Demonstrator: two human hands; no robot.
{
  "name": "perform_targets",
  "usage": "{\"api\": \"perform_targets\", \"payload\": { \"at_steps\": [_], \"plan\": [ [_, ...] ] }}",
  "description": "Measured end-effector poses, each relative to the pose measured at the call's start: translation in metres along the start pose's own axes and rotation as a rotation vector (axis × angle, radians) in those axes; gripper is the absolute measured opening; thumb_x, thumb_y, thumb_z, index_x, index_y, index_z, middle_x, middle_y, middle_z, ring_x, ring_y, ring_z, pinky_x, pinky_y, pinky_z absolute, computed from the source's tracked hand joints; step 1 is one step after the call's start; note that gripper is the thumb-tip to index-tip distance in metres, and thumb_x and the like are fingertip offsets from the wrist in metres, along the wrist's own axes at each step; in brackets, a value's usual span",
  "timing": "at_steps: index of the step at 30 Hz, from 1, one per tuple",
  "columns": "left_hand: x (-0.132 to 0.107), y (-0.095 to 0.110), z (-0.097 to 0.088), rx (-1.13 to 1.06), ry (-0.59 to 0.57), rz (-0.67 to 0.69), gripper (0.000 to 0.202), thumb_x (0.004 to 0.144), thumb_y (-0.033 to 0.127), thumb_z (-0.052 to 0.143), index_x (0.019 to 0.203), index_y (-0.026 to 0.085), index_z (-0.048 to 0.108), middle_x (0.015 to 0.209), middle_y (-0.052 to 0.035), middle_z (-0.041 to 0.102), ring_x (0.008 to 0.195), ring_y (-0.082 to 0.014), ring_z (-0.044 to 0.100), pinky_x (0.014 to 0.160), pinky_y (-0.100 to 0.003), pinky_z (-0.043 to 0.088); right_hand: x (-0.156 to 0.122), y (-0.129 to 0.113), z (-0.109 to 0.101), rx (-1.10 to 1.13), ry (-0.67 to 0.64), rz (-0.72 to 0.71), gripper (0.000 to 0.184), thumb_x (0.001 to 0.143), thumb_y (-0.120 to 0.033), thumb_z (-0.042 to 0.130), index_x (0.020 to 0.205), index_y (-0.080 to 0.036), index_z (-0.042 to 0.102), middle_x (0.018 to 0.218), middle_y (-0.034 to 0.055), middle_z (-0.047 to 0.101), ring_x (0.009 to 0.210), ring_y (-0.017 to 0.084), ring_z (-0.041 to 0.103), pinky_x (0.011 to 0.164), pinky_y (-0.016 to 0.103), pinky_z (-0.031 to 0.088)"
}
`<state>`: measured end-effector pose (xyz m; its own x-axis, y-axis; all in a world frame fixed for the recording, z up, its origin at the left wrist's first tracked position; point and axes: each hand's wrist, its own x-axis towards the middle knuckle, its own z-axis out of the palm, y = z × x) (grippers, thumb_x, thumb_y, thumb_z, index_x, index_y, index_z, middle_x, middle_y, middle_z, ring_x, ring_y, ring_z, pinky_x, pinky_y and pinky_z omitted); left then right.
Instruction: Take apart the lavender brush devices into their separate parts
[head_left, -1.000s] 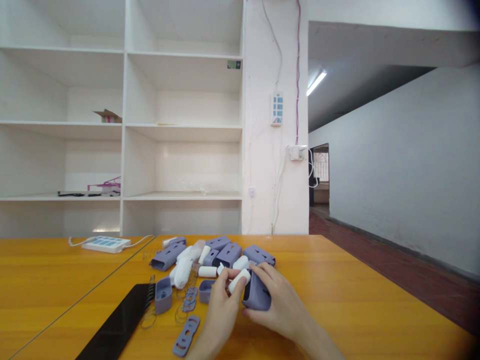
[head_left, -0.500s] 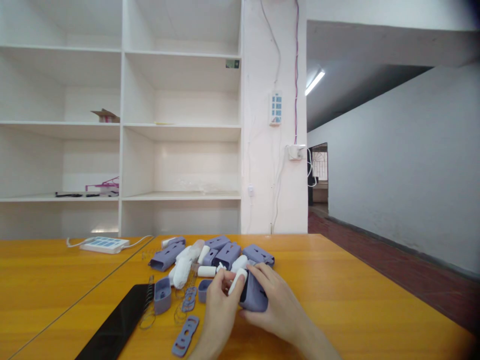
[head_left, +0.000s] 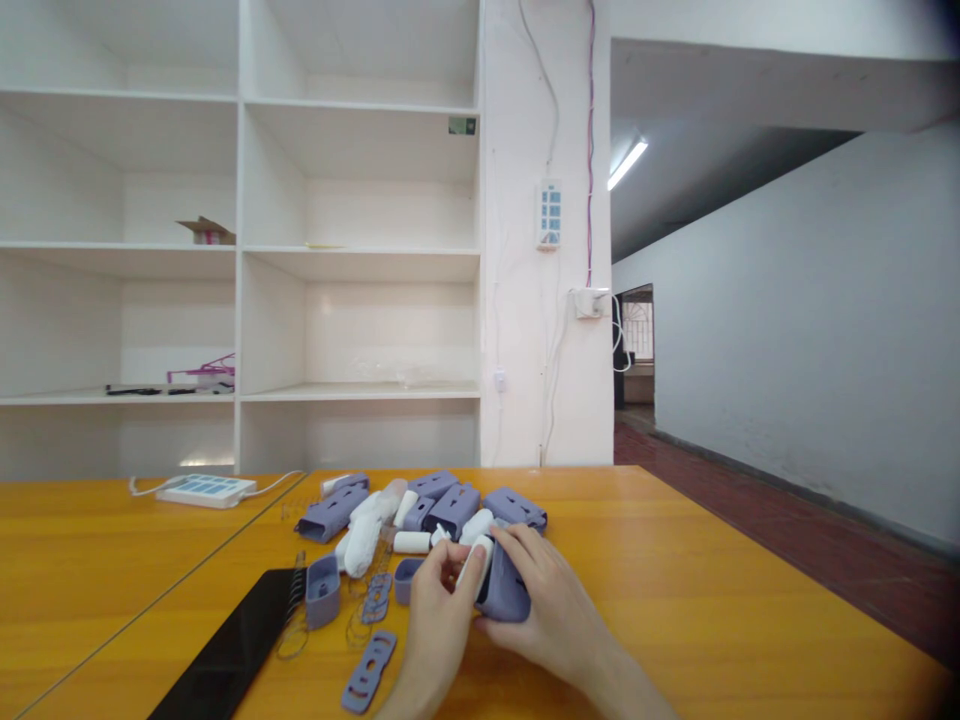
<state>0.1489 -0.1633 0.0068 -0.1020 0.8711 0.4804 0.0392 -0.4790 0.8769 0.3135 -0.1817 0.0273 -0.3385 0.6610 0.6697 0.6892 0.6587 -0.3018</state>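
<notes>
My right hand (head_left: pixel 551 595) is wrapped round a purple-grey plastic housing (head_left: pixel 504 592), tilted with its open end to the left. In my left hand (head_left: pixel 442 605), a small white cylindrical piece (head_left: pixel 478 565) is pinched between thumb and fingers. That piece is at the housing's open end; whether it goes inside I cannot tell. Just left of my hands lie a purple-grey cup-like part (head_left: pixel 406 580) and a white cylinder (head_left: pixel 412 542). Nearer me is a flat purple-grey plate with cut-outs (head_left: pixel 369 672), and a similar smaller plate (head_left: pixel 376 598) lies beyond it.
Several purple-grey housings (head_left: pixel 454 512) and white wrapped pieces (head_left: pixel 363 545) are heaped behind my hands. To the left are a purple-grey box-like part (head_left: pixel 323 592), a wire coil (head_left: pixel 294 635), a black flat panel (head_left: pixel 229 645) and a white power strip (head_left: pixel 206 490). White shelves (head_left: pixel 360 393) stand behind the table.
The white piece has tilted slightly and sits closer against the housing's open end. Both hands keep their hold. The whole view has shifted a little.
</notes>
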Motion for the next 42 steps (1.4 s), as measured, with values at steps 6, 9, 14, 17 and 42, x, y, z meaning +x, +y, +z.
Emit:
{"api": "perform_targets", "payload": {
  "at_steps": [6, 9, 14, 17, 42],
  "plan": [
    [0.0, -0.001, 0.001, -0.017, 0.006, 0.0, 0.04, 0.085, 0.055, 0.069, 0.08, 0.016, 0.068, 0.076, -0.0042, 0.07, 0.073, -0.02, 0.061, 0.069, -0.028, 0.048, 0.0, -0.003, 0.0, 0.0, 0.005, -0.021, 0.083, 0.063, -0.023, 0.084, 0.139, -0.022, 0.05, 0.128, 0.0111, 0.058, 0.115, 0.032, 0.057, 0.103, 0.046, 0.046],
    [0.0, 0.0, 0.0, 0.002, 0.018, 0.002, 0.04, 0.085, 0.056, 0.069, 0.078, 0.016, 0.067, 0.075, -0.0036, 0.069, 0.072, -0.0195, 0.06, 0.068, -0.028, 0.047, 0.001, -0.006, -0.002, -0.006, -0.009, -0.02, 0.081, 0.064, -0.024, 0.084, 0.137, -0.02, 0.051, 0.127, 0.0114, 0.059, 0.114, 0.032, 0.057, 0.103, 0.046, 0.047],
    [-0.002, -0.001, -0.001, 0.003, 0.031, -0.008, 0.041, 0.083, 0.055, 0.072, 0.072, 0.017, 0.063, 0.07, -0.0017, 0.065, 0.067, -0.0167, 0.057, 0.064, -0.025, 0.046, 0.0, -0.011, 0.001, -0.025, 0.009, -0.027, 0.075, 0.069, -0.026, 0.081, 0.137, -0.018, 0.051, 0.127, 0.0125, 0.059, 0.115, 0.032, 0.056, 0.103, 0.048, 0.046],
    [-0.002, 0.002, -0.001, -0.028, 0.037, -0.015, 0.038, 0.082, 0.053, 0.074, 0.091, 0.017, 0.067, 0.068, 0.0011, 0.063, 0.065, -0.0146, 0.056, 0.061, -0.023, 0.044, -0.001, -0.012, 0.005, -0.02, 0.018, -0.033, 0.074, 0.071, -0.028, 0.08, 0.139, -0.019, 0.05, 0.129, 0.0128, 0.058, 0.115, 0.033, 0.056, 0.104, 0.049, 0.045],
    [-0.011, 0.027, -0.019, 0.073, -0.322, 0.125, 0.048, 0.091, 0.047, 0.065, 0.135, 0.027, 0.066, 0.128, -0.0132, 0.065, 0.104, -0.0281, 0.064, 0.09, -0.039, 0.055, 0.008, 0.006, -0.032, 0.531, -0.086, 0.217, 0.052, 0.079, -0.044, 0.078, 0.126, -0.024, 0.071, 0.113, 0.0064, 0.07, 0.106, 0.028, 0.063, 0.095, 0.041, 0.049]
  ]
}}
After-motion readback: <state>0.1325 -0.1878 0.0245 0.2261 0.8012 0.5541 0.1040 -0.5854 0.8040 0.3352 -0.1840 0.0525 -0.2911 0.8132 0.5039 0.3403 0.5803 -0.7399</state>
